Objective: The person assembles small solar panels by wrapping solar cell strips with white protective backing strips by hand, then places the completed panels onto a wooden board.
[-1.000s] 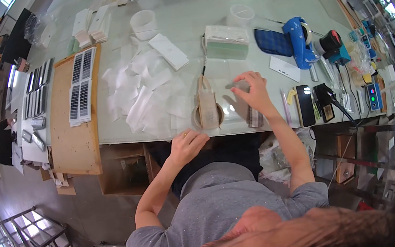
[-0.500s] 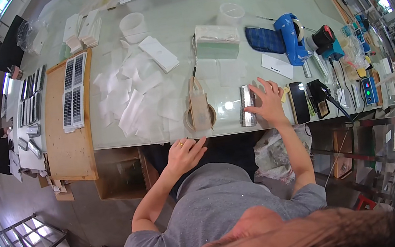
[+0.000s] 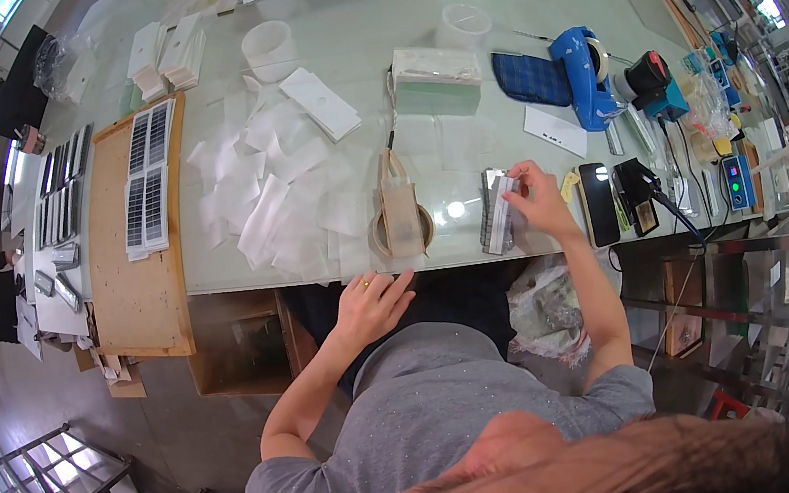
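Observation:
Near the table's front edge, right of centre, lies a small stack of narrow silvery-grey strips point(image 3: 494, 222) with dark toothed-looking edges. My right hand point(image 3: 542, 202) is closed on its right side, thumb and fingers pinching a pale silvery strip point(image 3: 505, 194) that sits slightly tilted against the others. At the front edge my left hand point(image 3: 375, 306) rests with its fingers loosely stretched out and nothing in them. Just beyond it stands a beige flat block with a cord loop point(image 3: 402, 220), a brown ring showing on both sides of it.
Loose translucent sheets point(image 3: 258, 205) cover the left middle, with a white box point(image 3: 320, 104) on them. Wooden board point(image 3: 123, 285) with dark-celled panels lies farther left. A black phone point(image 3: 598, 205), blue tape dispenser point(image 3: 583, 79) and foam-topped block point(image 3: 435, 69) stand right and behind.
My right hand has moved from hovering spread over the strips to pinching one at their right side; that strip now lies shifted and tilted. My left hand has barely moved.

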### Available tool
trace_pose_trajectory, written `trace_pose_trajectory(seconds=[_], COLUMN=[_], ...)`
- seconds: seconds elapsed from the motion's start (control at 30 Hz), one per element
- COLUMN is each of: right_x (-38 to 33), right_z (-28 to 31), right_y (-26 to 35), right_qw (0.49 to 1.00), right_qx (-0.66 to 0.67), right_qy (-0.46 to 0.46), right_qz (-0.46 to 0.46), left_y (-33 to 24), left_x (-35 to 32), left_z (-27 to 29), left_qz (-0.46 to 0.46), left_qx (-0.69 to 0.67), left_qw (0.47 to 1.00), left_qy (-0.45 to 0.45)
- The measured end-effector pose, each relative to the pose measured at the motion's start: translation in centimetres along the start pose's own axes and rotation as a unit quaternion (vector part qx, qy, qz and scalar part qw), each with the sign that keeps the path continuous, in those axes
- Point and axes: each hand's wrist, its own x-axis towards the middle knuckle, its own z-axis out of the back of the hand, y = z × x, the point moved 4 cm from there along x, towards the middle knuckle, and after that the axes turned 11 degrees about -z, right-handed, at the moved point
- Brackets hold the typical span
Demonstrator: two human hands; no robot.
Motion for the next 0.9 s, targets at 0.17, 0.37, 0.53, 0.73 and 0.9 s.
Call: trace_pose_trajectory(seconds=[0.17,0.37,0.53,0.73,0.9], right_x=[1.1,3.5,4.5,3.9,3.8], right_z=[-0.4,-8.7,-11.2,-11.0,-11.4], right_y=[3.3,9.2,9.4,9.9,9.9], right_qw=[0.954,0.911,0.925,0.939,0.937], right_qx=[0.253,0.328,0.289,0.259,0.263], right_qy=[0.142,0.242,0.244,0.227,0.229], right_qz=[-0.071,-0.068,-0.042,-0.024,-0.016], left_y=[-0.1,-0.1,-0.2,-0.1,-0.1], left_x=[0.3,0.0,0.2,-0.2,-0.1], left_z=[0.2,0.0,-0.1,-0.3,-0.2], left_qz=[0.009,0.007,0.025,0.022,0.031], left_qx=[-0.018,0.002,-0.009,-0.004,-0.013], left_qw=[1.0,1.0,1.0,1.0,0.999], left_qy=[-0.009,0.014,0.012,0.02,0.014])
